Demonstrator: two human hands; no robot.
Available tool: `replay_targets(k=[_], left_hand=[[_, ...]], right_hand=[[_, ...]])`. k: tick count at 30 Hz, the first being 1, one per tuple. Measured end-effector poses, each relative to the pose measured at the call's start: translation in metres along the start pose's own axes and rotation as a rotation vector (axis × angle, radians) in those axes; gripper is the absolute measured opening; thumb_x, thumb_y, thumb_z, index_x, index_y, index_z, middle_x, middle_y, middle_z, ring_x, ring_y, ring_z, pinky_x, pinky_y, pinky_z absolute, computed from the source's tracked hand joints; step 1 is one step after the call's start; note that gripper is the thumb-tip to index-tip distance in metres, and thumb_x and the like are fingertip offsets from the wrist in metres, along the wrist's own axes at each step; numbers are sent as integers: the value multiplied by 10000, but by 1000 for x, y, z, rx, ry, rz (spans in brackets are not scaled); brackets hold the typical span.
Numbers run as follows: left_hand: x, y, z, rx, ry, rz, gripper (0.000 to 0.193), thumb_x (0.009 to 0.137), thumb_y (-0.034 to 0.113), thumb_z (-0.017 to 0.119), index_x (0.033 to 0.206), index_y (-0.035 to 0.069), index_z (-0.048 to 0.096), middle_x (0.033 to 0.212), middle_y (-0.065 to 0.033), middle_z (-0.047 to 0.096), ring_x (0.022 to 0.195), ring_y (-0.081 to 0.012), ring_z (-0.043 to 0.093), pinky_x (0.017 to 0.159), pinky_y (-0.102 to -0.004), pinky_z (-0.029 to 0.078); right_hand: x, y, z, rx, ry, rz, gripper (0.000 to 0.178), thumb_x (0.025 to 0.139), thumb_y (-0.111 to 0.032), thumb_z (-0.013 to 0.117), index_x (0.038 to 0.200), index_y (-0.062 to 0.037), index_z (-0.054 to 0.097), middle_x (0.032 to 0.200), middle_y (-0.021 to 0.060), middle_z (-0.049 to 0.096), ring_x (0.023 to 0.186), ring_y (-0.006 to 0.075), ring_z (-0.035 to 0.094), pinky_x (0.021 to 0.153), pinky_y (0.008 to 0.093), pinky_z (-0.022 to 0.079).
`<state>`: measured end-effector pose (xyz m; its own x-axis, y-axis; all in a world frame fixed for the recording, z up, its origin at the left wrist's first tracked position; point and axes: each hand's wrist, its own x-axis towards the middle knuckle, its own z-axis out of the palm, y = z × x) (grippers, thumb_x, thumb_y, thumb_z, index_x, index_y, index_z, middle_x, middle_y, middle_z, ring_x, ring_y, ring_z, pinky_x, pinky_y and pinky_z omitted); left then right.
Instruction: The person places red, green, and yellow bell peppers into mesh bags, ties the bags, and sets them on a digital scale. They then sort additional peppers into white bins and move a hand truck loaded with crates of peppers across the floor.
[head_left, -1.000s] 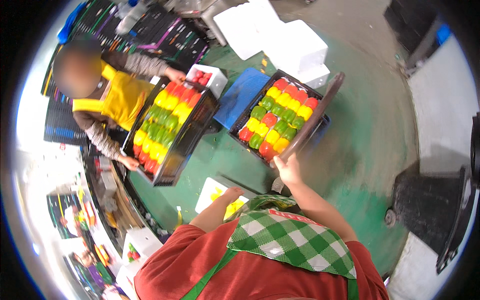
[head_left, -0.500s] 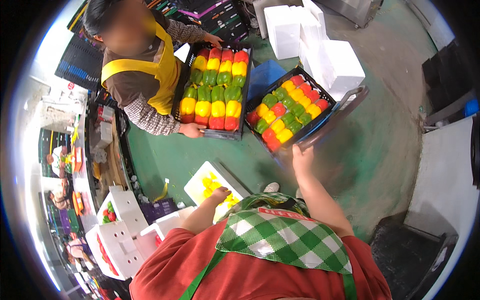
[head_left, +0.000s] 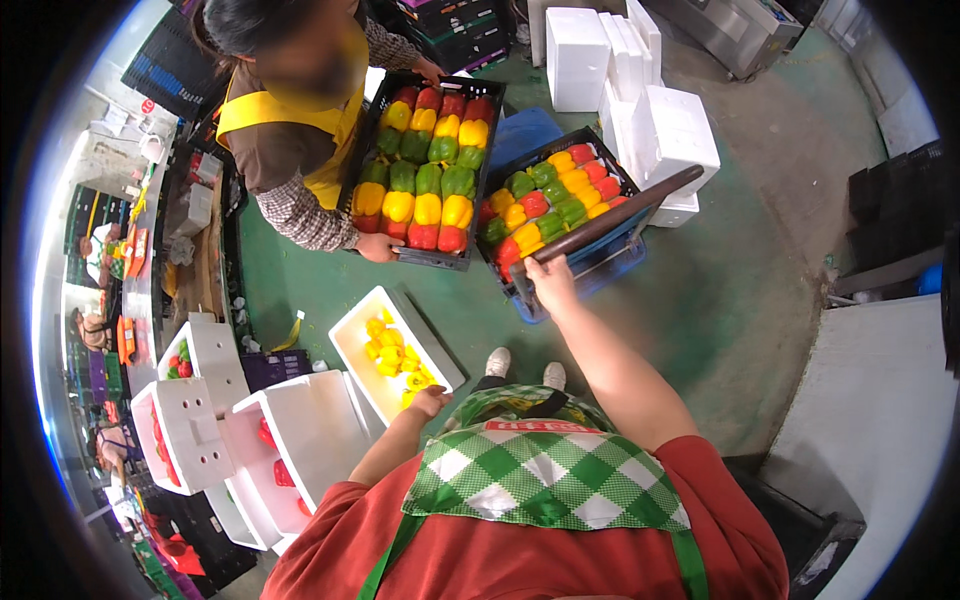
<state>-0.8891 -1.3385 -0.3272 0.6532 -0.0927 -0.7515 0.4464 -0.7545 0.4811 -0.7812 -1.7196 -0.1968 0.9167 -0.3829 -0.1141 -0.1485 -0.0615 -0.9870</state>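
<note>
My right hand (head_left: 550, 283) is closed around the dark handle bar (head_left: 610, 222) of a blue cart (head_left: 615, 270). On the cart sits a black crate (head_left: 497, 262) packed with rows of red, yellow and green bell peppers (head_left: 555, 200). Beside it, a co-worker in a yellow apron grips a second black crate (head_left: 462, 262) of bell peppers (head_left: 425, 180) by both ends. My left hand (head_left: 430, 402) hangs low, over the near corner of a white foam box (head_left: 432, 350) holding yellow bell peppers (head_left: 393, 345). Its fingers are mostly hidden, so a grip cannot be made out.
White foam boxes (head_left: 675, 130) are stacked behind the cart. To my left stand more foam boxes (head_left: 315, 430), some with red peppers. A purple crate (head_left: 275, 370) lies on the green floor (head_left: 680, 310) near them. Dark crates (head_left: 895, 200) are piled at the right.
The cart handle and my right hand have swung left, nearer the peppers on the cart. The co-worker leans further over the second crate. My left hand has shifted slightly left and down.
</note>
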Motion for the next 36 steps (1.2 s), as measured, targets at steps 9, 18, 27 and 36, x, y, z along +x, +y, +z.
replay_targets(k=[9,18,27,36], left_hand=[[10,-36,13,56,65,-129,580,826,414,683,1253,33,586,1068,-146,676,899,-239,650,812,-354,516],[-27,207,-13,123,635,738,496,836,208,702,1255,14,522,1242,-207,554,1081,-362,592,916,-412,489],[-38,487,59,244,695,1107,476,859,293,679,1228,16,560,1289,-196,542,1200,-374,512,999,-426,427],[-8,543,121,285,774,482,474,963,453,453,1206,69,591,1202,-201,604,1121,-366,568,944,-440,446]], right_hand=[[-47,49,-62,89,-218,235,500,849,-214,714,1259,6,529,989,116,682,856,178,655,762,315,519],[-203,274,-286,-671,20,606,376,798,-338,654,979,-10,684,924,173,696,876,330,673,787,418,524],[-232,297,-431,87,254,864,320,863,-154,605,1100,60,587,922,173,644,730,259,653,621,381,548],[-104,340,-594,-209,151,646,263,872,-153,623,1046,42,613,816,93,641,652,191,618,588,327,528]])
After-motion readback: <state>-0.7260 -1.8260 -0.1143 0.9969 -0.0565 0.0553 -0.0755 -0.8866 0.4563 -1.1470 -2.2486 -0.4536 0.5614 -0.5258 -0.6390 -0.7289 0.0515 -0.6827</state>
